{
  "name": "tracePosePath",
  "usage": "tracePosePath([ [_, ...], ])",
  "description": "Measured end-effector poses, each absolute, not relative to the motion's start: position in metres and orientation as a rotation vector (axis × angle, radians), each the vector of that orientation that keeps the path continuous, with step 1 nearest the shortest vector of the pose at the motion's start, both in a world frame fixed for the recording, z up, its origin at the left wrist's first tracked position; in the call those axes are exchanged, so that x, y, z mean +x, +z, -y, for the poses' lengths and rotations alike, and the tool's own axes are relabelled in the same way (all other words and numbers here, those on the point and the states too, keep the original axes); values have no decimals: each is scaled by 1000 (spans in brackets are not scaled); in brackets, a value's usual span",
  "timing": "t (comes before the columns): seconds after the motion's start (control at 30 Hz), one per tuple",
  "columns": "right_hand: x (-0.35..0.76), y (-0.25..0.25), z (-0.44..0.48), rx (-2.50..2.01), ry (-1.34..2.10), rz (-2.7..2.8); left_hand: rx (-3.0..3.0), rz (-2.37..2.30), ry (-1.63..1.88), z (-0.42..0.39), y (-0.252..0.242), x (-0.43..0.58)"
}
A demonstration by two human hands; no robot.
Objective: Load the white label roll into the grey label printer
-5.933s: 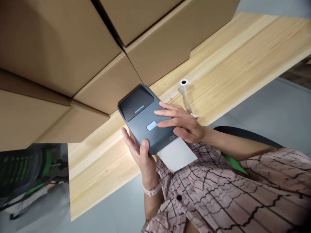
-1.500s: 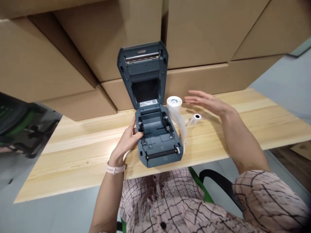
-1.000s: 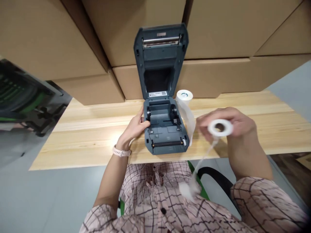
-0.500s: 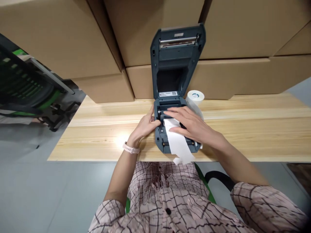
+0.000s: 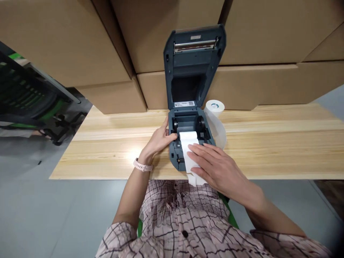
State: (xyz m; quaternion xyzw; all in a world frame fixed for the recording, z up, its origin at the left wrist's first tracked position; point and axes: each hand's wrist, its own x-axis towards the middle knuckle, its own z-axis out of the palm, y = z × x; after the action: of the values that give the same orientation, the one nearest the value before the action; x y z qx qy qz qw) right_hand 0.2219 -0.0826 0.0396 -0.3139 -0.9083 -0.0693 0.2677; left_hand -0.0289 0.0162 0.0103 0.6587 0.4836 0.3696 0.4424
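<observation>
1. Far L: black-and-green chair [image 5: 29,96] on the floor, partly behind the cardboard boxes [image 5: 67,43].
2. Boxes are stacked along the back of the pale wood worktop [image 5: 107,150] and run the full width of the view.
3. Left hand [image 5: 159,139], w/ light wristband [image 5: 142,165]: released, not clenched. Fingers lie extended against the L outer wall of the printer [image 5: 188,123], thumb tip on the wall's top edge.
4. Printer: dark grey, sits at the near edge of the worktop, approx. centre. Lid [image 5: 193,71] is swung fully up, leaning back toward the boxes, metal bar visible at its top.
5. Paper roll [image 5: 188,136]: white, seated in the printer bay between the two side holders. Its paper strip [image 5: 189,161] runs fwd over the front of the printer, w/ the end hanging past the worktop edge.
6. Right hand [image 5: 215,166]: flat, palm down, fingers spread and unclenched, resting on the strip at the printer's front R. Grips nothing.
7. Second roll [image 5: 214,106]: white, stands on end just beside the printer's R rear corner, w/ a loose length of paper curling down along the printer's R side.
8. Bottom: plaid shirt [image 5: 188,222], forearms reaching in from below.
</observation>
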Motion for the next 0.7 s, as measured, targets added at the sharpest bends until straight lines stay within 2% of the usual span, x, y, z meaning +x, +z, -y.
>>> tracePosePath([
  [0.7,209,30,90,-990,-293,2423,1723,-1211,901,-11,12,-26],
])
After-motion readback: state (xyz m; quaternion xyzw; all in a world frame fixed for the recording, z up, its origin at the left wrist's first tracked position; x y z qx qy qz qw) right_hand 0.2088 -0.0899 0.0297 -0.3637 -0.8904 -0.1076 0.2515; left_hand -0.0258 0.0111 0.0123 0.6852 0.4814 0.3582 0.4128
